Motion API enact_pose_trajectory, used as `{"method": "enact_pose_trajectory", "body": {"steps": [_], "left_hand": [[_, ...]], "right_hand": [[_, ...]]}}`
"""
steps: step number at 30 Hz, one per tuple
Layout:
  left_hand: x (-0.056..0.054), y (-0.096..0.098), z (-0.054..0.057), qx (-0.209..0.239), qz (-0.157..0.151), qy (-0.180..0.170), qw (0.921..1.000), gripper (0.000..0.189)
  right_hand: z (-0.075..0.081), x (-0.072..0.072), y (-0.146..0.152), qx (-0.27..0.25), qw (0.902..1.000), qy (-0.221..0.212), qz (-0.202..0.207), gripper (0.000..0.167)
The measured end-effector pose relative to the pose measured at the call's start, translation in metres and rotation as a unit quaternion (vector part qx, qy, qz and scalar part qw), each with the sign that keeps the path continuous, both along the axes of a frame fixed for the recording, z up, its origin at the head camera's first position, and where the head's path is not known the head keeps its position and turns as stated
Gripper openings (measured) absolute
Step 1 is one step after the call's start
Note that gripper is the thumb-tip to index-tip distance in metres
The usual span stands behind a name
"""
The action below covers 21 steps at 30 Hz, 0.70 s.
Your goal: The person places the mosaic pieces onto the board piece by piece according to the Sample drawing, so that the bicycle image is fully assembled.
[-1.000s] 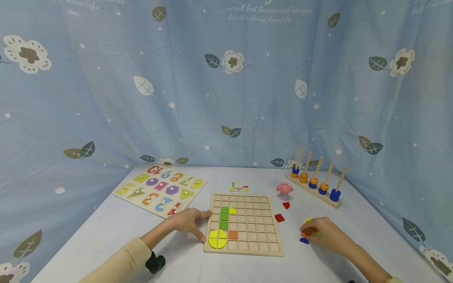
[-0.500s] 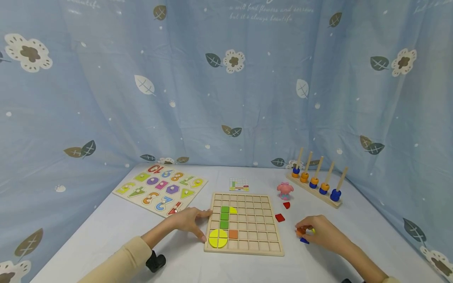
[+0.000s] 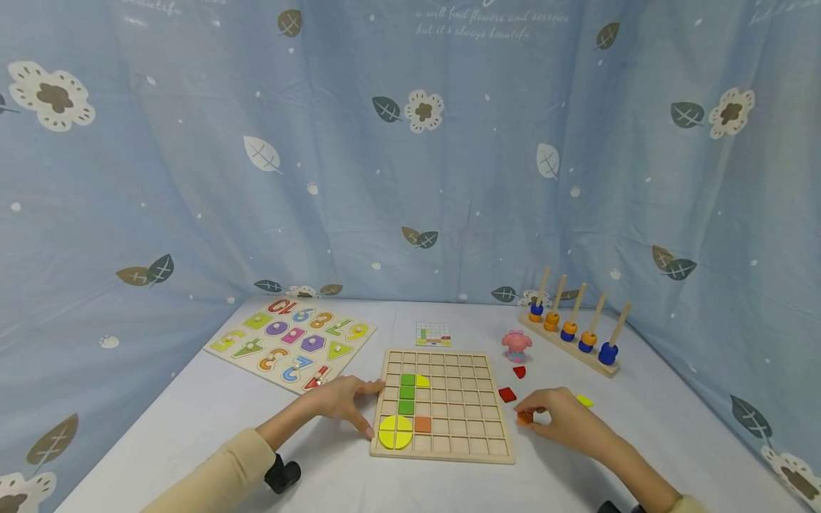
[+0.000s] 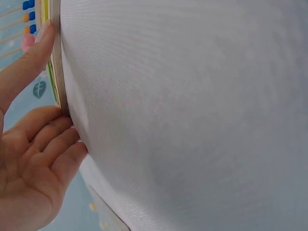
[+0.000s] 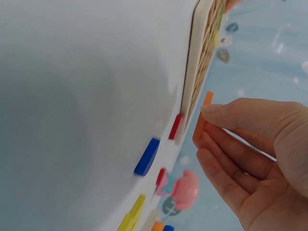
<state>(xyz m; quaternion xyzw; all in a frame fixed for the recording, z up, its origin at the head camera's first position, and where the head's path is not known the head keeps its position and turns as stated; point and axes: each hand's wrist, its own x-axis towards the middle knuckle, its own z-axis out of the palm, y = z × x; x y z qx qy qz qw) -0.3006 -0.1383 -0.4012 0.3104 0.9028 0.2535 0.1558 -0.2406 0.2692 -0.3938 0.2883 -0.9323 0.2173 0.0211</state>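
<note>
Between thumb and fingers my right hand (image 3: 567, 422) pinches an orange square tile (image 5: 202, 116), just off the right edge of a wooden grid board (image 3: 457, 411). My left hand (image 3: 341, 399) touches the board's left edge, its thumb near the front corner and its fingers farther back. On the board lie green squares (image 3: 407, 392), a yellow circle of quarter pieces (image 3: 395, 432), a single yellow quarter (image 3: 422, 381) and another orange square (image 3: 422, 425). A blue piece (image 5: 147, 157) lies on the table in the right wrist view; in the head view the right hand hides it.
Two red pieces (image 3: 507, 395) lie right of the board, and yellow pieces (image 3: 584, 401) beyond the right hand. Behind are a small pattern card (image 3: 433, 334), a pink figurine (image 3: 516, 345) and a peg stand with rings (image 3: 571, 345). A number puzzle (image 3: 291, 347) lies at back left.
My right hand has lifted the orange square away from the loose pieces and moved left toward the board, uncovering the yellow pieces. The left hand has stayed at the board's edge.
</note>
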Motion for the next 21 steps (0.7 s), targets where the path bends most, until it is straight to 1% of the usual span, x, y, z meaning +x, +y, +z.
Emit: {"method": "enact_pose_trajectory", "body": {"steps": [8,12,21], "left_hand": [[0.000,0.000,0.000,0.000,0.002,-0.002,1.0000,0.088],[0.000,0.000,0.000,0.003,0.003,-0.003,1.0000,0.089],[0.001,0.000,0.000,0.006,0.009,-0.010,0.9999,0.089]], "right_hand": [[0.002,-0.001,-0.019,-0.002,0.9999,0.004,0.016,0.019],[0.004,-0.001,-0.029,-0.013,0.9992,0.011,0.035,0.019],[0.005,0.000,-0.052,-0.030,0.9981,-0.009,0.052,0.018]]}}
